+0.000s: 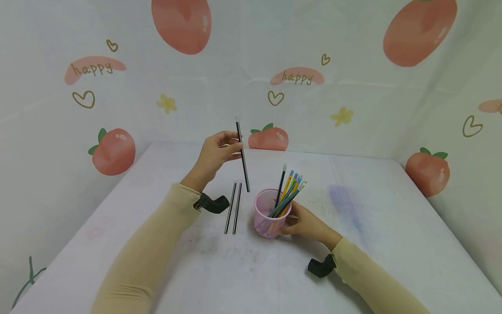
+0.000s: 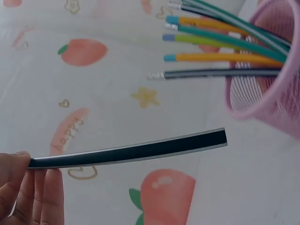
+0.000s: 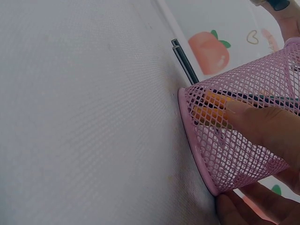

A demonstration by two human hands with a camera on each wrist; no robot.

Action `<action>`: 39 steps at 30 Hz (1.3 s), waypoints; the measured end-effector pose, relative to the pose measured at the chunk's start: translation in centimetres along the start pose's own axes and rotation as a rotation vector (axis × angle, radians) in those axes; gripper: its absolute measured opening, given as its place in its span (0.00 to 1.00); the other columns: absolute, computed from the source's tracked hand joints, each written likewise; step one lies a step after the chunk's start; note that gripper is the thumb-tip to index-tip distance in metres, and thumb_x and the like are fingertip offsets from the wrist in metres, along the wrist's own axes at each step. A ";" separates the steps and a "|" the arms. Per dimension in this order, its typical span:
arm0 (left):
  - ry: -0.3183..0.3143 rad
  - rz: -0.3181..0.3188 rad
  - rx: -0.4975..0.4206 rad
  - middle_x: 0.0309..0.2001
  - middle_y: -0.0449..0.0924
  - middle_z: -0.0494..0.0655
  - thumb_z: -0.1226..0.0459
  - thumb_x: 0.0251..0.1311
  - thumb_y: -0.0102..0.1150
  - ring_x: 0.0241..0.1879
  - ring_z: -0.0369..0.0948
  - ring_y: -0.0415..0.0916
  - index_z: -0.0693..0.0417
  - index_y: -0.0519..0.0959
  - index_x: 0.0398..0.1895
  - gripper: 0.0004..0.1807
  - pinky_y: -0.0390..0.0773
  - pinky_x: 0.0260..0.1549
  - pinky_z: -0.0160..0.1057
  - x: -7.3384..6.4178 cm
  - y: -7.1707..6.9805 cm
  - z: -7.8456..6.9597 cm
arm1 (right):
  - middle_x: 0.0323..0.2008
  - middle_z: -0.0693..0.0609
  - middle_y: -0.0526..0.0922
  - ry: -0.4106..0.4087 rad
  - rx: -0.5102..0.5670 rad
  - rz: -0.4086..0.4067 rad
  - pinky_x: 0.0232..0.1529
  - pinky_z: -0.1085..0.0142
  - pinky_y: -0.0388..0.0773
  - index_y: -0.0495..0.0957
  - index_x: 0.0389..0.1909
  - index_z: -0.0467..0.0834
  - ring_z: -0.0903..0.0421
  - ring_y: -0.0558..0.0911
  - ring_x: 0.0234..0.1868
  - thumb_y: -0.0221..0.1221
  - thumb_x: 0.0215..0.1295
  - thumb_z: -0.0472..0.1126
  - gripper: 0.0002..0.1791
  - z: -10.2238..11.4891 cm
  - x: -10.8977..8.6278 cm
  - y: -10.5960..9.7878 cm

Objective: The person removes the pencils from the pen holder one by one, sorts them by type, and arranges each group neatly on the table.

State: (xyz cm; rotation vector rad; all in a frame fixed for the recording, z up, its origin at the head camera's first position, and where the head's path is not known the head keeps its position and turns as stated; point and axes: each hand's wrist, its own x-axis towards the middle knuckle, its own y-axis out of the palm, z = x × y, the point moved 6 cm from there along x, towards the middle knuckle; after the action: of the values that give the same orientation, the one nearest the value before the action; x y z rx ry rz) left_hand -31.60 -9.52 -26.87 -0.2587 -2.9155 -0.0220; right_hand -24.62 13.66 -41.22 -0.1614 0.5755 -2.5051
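Between thumb and fingers, my left hand (image 1: 218, 153) pinches a black-and-silver striped pencil (image 1: 242, 158), held nearly upright above the table with its eraser end up. In the left wrist view the pencil's (image 2: 140, 150) unsharpened end points toward the cup. My right hand (image 1: 307, 223) grips the pink mesh pencil cup (image 1: 268, 224) from its right side, the thumb across the mesh in the right wrist view. Several pencils (image 1: 290, 192) in yellow, green, teal and black lean to the right inside the cup. Two more striped pencils (image 1: 234, 207) lie side by side on the table, left of the cup.
A white cloth covers the table (image 1: 274, 279), with a faint purple stain (image 1: 347, 205) at right. Behind it hangs a white backdrop (image 1: 243, 52) printed with fruit, hearts and flowers. Black camera mounts (image 1: 213, 203) sit on both wrists.
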 end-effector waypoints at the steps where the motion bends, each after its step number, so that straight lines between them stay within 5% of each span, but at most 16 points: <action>1: -0.007 -0.006 0.019 0.37 0.74 0.45 0.72 0.63 0.58 0.35 0.34 0.78 0.68 0.72 0.55 0.17 0.84 0.43 0.40 0.0 -0.3 0.2 | 0.67 0.35 0.66 -0.001 0.003 0.002 0.64 0.47 0.69 0.53 0.71 0.35 0.35 0.70 0.64 0.70 0.53 0.35 0.47 0.0 0.0 0.0; 10: -0.135 -0.020 0.162 0.43 0.74 0.52 0.71 0.63 0.59 0.35 0.36 0.79 0.64 0.69 0.61 0.23 0.84 0.42 0.38 -0.2 -2.4 2.5 | 0.66 0.34 0.66 0.002 0.037 0.006 0.62 0.48 0.72 0.53 0.71 0.34 0.35 0.70 0.64 0.70 0.53 0.33 0.47 0.0 0.0 0.1; 26: -0.377 0.043 0.320 0.49 0.78 0.62 0.71 0.61 0.61 0.41 0.46 0.82 0.60 0.66 0.66 0.29 0.84 0.39 0.37 -0.8 -3.9 9.3 | 0.66 0.33 0.67 0.006 0.052 0.004 0.62 0.50 0.72 0.53 0.70 0.33 0.35 0.70 0.64 0.70 0.52 0.33 0.48 0.0 -0.1 0.2; 39: -0.505 0.086 0.444 0.39 0.81 0.55 0.71 0.58 0.64 0.24 0.35 0.78 0.59 0.67 0.66 0.31 0.82 0.27 0.31 -1.7 -4.1 12.3 | 0.67 0.34 0.66 0.023 0.038 0.001 0.62 0.50 0.72 0.52 0.72 0.35 0.36 0.70 0.65 0.70 0.52 0.34 0.49 -0.1 -0.1 0.1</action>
State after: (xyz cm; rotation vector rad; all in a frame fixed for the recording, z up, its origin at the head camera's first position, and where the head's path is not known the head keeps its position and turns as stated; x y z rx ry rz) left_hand -33.25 -13.41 -39.22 -0.3531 -3.2764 0.8026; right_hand -24.50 13.67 -41.37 -0.1182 0.5373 -2.5179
